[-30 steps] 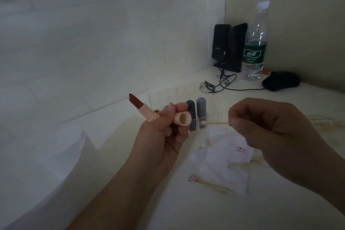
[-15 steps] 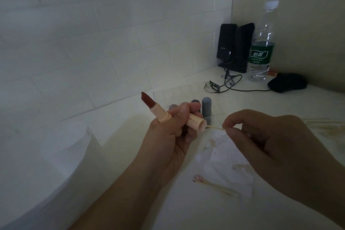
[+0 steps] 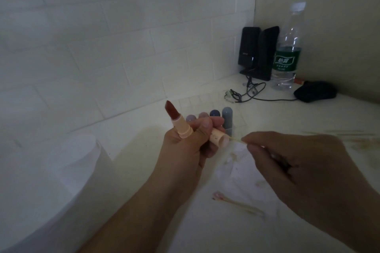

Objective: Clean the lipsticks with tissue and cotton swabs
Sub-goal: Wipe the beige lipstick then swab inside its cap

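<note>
Lipstick (image 3: 177,121) gripped in left hand (image 3: 185,146), raised above the table (image 3: 144,170) in front of the tiled wall. Fingers curled round the peach case, thumb pressed across its front. Also clamped in that same fist: the lipstick's cap (image 3: 219,136), open mouth turned right toward the other hand. Probably kept together this way so that one hand steadies both pieces while the other works.

Right hand (image 3: 298,170) pinching a cotton swab (image 3: 236,139) between thumb and forefinger, other fingers curled loosely under. Thin stick pointing left, tip right at the cap's mouth, apparently inside; cotton end not visible. Seems to be the wiping of the cap's inside.

Long axis of the lipstick tilted, dark red tip pointing up and to the left, base down and to the right into the palm. Cap's axis lying nearly level, slanting slightly down toward the right, roughly in line with the swab.

Behind the left fingers, more lipsticks (image 3: 227,118) standing upright in a clear holder (image 3: 205,102). Below the hands, stained tissue (image 3: 242,168) lying flat on the table, with used swabs (image 3: 236,204) just beside it, likely kept near for the next wipe. Tissue roll (image 3: 72,170) at the left.
</note>
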Available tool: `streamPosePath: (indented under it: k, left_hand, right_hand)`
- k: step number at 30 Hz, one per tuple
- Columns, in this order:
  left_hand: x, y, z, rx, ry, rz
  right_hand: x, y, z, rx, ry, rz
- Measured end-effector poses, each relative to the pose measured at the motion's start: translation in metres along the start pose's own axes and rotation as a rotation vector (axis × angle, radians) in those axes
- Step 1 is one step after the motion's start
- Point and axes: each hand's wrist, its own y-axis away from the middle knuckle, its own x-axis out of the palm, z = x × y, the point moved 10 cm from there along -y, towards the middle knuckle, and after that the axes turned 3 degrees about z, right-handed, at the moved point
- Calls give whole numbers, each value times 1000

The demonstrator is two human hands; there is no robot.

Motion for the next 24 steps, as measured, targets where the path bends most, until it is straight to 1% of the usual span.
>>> streamPosePath:
  k: [3,6,8,10,13,16,18,20,22,24]
  left_hand:
    - [-2,0,0,-2,3,-6]
    - [-8,-2,4,-15,-20,-45]
    - [-9,-1,3,-5,-35,-64]
    - [-5,-1,-1,19,-58,-53]
    - [-4,-1,1,5,-69,-45]
    - [-4,-1,9,-85,82,-33]
    - [-5,-1,17,-182,256,-56]
    - [-3,-2,20,-231,413,-54]
    - [-2,-3,21,-240,480,-42]
    - [-3,-4,23,-251,509,-39]
  right_hand:
    - [10,2,1,28,121,44]
    - [18,6,10,-26,87,94]
    - [12,4,11,-36,20,68]
    - [7,3,2,2,-16,19]
    - [9,3,-3,48,68,15]
    - [10,4,9,-15,47,25]
    - [0,4,13,-44,-60,-31]
    - [-13,4,8,-28,-175,-93]
    - [-22,4,1,-3,-259,-136]
    - [-28,4,-8,29,-394,-198]
